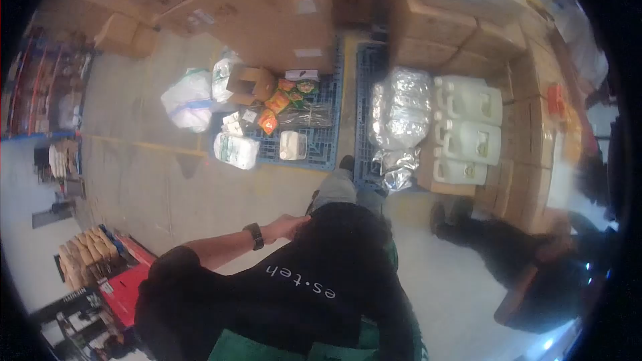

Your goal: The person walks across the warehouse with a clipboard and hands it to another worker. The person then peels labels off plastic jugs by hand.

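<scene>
My left hand (284, 227), with a dark watch (254, 234) at the wrist, is in front of my body at the edge of my black shirt (314, 267). Its fingers look curled closed, and their tips are hidden against the dark cloth. What they hold, if anything, I cannot make out. No part of my right hand shows. Ahead of my feet, a blue pallet (326, 144) bears orange-and-green packets (277, 100), an open cardboard box (251, 85), a white jug (293, 146) and a plastic-wrapped white bundle (236, 150).
Another blue pallet (364, 140) to the right carries silver foil packs (401, 110) and several white jerrycans (478, 140). Large cartons (267, 20) stack up behind. At right is a person in dark clothes (495, 247). Red equipment (127, 291) stands at lower left.
</scene>
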`<act>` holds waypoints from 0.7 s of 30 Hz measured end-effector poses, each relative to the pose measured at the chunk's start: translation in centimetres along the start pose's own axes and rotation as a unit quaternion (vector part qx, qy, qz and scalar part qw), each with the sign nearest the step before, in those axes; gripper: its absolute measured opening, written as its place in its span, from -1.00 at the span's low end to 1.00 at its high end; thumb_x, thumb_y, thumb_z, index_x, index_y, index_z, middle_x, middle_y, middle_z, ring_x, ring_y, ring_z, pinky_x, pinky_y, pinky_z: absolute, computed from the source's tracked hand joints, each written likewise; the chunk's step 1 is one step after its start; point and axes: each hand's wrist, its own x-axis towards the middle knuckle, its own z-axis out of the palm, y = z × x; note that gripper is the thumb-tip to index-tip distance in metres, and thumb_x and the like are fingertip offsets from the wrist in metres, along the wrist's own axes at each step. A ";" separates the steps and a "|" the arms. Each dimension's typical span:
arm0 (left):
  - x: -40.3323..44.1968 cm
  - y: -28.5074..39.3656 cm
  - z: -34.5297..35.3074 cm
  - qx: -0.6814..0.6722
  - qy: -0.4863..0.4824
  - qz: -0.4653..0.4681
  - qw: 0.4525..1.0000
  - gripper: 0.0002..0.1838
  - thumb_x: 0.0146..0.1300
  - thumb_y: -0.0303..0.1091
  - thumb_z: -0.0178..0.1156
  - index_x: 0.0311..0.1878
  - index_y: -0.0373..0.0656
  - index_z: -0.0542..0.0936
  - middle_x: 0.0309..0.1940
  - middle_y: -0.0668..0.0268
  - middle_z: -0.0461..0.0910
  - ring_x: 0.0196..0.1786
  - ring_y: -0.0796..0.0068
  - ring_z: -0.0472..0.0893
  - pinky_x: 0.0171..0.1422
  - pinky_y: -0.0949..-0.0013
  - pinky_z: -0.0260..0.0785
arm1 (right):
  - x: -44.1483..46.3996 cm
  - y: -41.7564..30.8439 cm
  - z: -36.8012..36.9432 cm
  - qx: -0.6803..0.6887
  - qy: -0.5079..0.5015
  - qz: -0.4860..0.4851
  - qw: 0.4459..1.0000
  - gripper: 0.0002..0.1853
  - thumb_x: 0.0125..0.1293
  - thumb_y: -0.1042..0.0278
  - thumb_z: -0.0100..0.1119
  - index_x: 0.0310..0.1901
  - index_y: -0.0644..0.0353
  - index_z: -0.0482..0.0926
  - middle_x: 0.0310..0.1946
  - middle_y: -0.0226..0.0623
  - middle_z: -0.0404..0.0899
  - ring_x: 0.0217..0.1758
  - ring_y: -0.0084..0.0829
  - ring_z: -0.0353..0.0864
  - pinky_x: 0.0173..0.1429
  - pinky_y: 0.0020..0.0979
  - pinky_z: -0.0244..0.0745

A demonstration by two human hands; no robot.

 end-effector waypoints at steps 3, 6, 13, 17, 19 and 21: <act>-1.7 -0.1 2.1 -0.052 0.008 0.005 0.999 -0.36 0.36 0.28 0.11 -0.03 -0.22 0.67 -0.27 0.36 0.63 -0.27 0.55 0.56 -0.12 0.41 0.39 | -0.8 0.0 0.4 0.001 0.013 0.004 1.000 -0.70 0.38 0.10 0.15 -0.13 0.21 0.53 -0.41 -0.40 0.54 -0.37 -0.47 0.52 -0.26 -0.29 0.48; -3.3 0.9 2.8 -0.084 0.032 0.010 0.996 -0.41 0.42 0.22 0.05 -0.06 -0.20 0.68 -0.24 0.39 0.62 -0.21 0.60 0.52 -0.05 0.41 0.36 | -1.1 -0.1 0.7 0.002 0.019 0.000 1.000 -0.70 0.37 0.09 0.15 -0.14 0.20 0.53 -0.40 -0.40 0.54 -0.36 -0.47 0.52 -0.25 -0.29 0.48; -2.3 -3.2 2.8 0.002 0.047 0.119 0.992 -0.35 0.43 0.25 0.01 0.13 -0.19 0.62 -0.08 0.40 0.64 -0.13 0.60 0.55 -0.04 0.45 0.37 | -2.4 0.2 0.7 -0.001 0.033 -0.004 0.999 -0.69 0.37 0.09 0.14 -0.15 0.20 0.53 -0.39 -0.39 0.54 -0.33 -0.47 0.52 -0.22 -0.29 0.47; 0.8 -6.6 1.8 -0.110 -0.020 0.101 0.989 -0.33 0.50 0.19 -0.07 0.32 -0.25 0.46 0.22 0.31 0.52 0.24 0.49 0.49 0.38 0.38 0.29 | -2.8 0.3 0.5 -0.007 0.037 -0.007 0.999 -0.69 0.37 0.08 0.14 -0.16 0.20 0.54 -0.39 -0.39 0.55 -0.32 -0.47 0.53 -0.20 -0.29 0.47; -5.0 -0.7 4.3 -0.108 -0.018 0.071 0.991 -0.34 0.51 0.16 -0.09 0.35 -0.25 0.43 0.26 0.30 0.49 0.29 0.50 0.44 0.42 0.37 0.25 | -3.1 0.4 0.4 -0.010 0.036 -0.009 0.999 -0.69 0.37 0.08 0.14 -0.16 0.20 0.54 -0.38 -0.39 0.55 -0.31 -0.47 0.53 -0.19 -0.29 0.47; -6.9 0.9 5.1 -0.106 -0.017 0.039 0.993 -0.35 0.53 0.12 -0.11 0.39 -0.26 0.39 0.31 0.30 0.45 0.33 0.50 0.40 0.46 0.36 0.21 | -3.3 0.5 0.4 -0.014 0.038 -0.011 0.999 -0.69 0.37 0.08 0.14 -0.16 0.20 0.54 -0.38 -0.39 0.55 -0.30 -0.47 0.53 -0.18 -0.29 0.46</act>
